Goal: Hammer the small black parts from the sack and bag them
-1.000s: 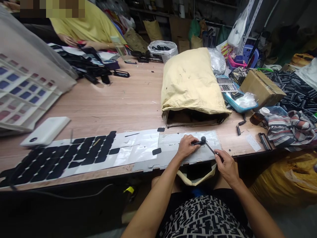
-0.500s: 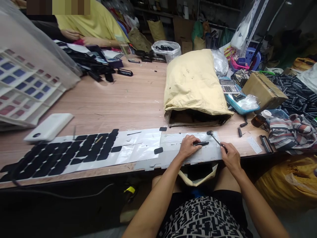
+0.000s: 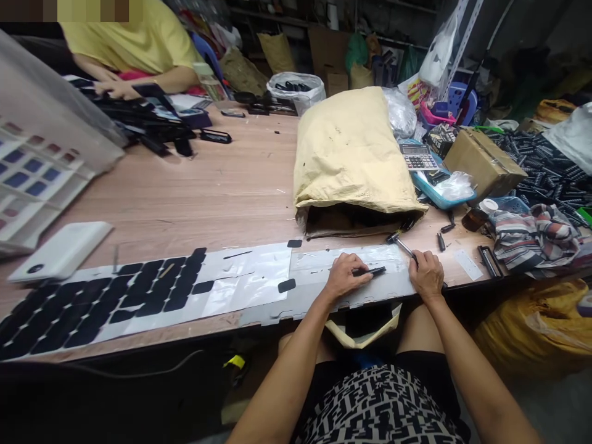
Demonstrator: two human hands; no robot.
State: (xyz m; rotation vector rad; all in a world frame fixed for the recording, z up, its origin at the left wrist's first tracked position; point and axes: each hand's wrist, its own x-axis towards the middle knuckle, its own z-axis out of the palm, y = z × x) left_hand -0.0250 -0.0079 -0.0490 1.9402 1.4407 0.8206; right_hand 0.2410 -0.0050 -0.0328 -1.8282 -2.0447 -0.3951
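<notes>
My left hand (image 3: 343, 275) is closed on a slim black piece (image 3: 378, 271) whose far end sticks out to the right past the fingers; its exact kind is not clear. It is held low over a grey board (image 3: 319, 293) along the table's front edge. My right hand (image 3: 426, 274) is wrapped round the dark handle of a small hammer (image 3: 405, 248). The hammer's metal head points away from me, up and left of the hand, near the mouth of a large beige sack (image 3: 354, 148).
White sheets (image 3: 252, 262) with rows of black rounded patches lie left of the board. A white box-like device (image 3: 65, 250) and a plastic crate (image 3: 28, 185) stand farther left. Opposite sits a person in yellow (image 3: 134, 46). A carton (image 3: 483, 161) and a calculator (image 3: 417, 156) are right.
The view has shifted, so the table's things appear farther left. My right hand has turned, and the hammer head sits a little nearer the sack. My left hand keeps the black piece.
</notes>
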